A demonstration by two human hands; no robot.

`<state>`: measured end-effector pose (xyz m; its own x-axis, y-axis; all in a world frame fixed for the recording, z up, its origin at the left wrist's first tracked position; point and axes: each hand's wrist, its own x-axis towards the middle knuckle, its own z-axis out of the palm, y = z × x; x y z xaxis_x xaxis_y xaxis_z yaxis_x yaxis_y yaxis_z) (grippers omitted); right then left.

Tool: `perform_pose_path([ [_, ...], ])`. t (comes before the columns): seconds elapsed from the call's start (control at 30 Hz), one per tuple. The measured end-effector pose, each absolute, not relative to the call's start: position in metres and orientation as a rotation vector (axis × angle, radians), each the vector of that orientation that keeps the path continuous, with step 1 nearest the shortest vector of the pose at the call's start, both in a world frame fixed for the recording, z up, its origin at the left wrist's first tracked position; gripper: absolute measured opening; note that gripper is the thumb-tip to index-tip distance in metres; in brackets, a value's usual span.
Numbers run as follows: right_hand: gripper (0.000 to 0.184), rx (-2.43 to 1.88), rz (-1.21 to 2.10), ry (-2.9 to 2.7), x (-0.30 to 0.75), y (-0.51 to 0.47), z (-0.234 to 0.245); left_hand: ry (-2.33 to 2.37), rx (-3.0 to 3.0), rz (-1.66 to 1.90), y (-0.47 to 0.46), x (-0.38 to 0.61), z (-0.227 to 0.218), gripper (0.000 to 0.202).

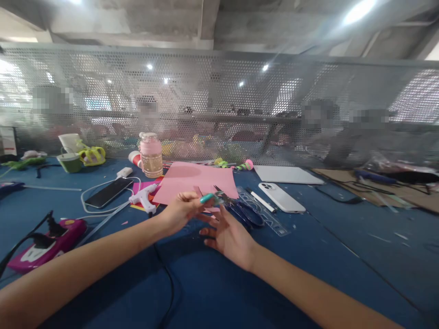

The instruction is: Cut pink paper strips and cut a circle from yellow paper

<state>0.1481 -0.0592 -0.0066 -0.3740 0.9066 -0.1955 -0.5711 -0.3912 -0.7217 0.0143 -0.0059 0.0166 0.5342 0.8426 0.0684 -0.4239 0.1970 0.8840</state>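
Note:
My left hand (183,210) is closed in a pinch on a small teal object (206,198) with a clear, shiny end; its exact kind is too blurred to tell. Close beside it is my right hand (229,237), palm turned left and fingers apart, its thumb tip near the clear end. Whether the thumb touches it, I cannot make out. Small pink paper scraps (213,210) show between the hands. Behind them lies a large pink sheet (199,178). Dark-blue-handled scissors (250,214) rest just right of the hands, blades toward the sheet.
A clear stencil ruler (270,221), a white marker (263,201) and a white phone (281,197) lie to the right. Leftward are a glue gun (144,197), a black phone (109,192), a pink bottle (151,155) and a magenta power strip (50,244). A perforated metal screen (212,100) stands behind.

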Motion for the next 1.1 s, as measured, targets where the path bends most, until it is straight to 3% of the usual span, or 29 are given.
perform_pose_path([
  [0.13,0.009,-0.776,1.792,-0.531,0.149,-0.047,-0.015,0.511,0.975,0.964,0.001,0.013,0.0,0.023],
  [0.37,0.004,-0.712,1.737,-0.531,0.15,-0.023,-0.022,0.567,0.831,0.913,0.015,0.008,-0.011,0.013],
  [0.6,0.029,-0.644,1.631,-0.717,0.163,-0.013,-0.026,0.601,0.854,0.82,0.018,0.006,-0.013,0.012],
  [0.83,0.033,-0.692,1.621,-0.72,0.162,-0.016,-0.024,0.548,0.948,0.781,0.016,0.009,-0.016,0.028],
  [1.1,0.034,-0.762,1.584,-0.689,0.162,-0.017,-0.023,0.546,0.974,0.789,0.014,0.009,-0.014,0.024],
])
